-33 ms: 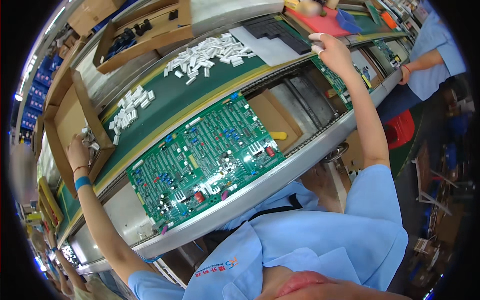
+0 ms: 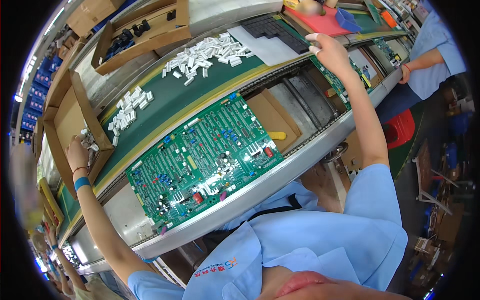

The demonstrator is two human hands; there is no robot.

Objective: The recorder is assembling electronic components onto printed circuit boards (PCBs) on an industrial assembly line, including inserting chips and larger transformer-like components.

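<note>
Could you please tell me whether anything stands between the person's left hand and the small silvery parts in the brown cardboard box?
Nothing visible does: the left hand is over the open brown cardboard box, right beside the small silvery parts. Whether it touches them, I cannot tell.

The person's left arm (image 2: 102, 227) stretches outward and forward, the left grip (image 2: 77, 152) dipping with its fingers partly hidden. The right arm (image 2: 367, 117) reaches high, its right grip (image 2: 331, 56) turned inward, two fingertips (image 2: 312, 37) pointing left.
</note>
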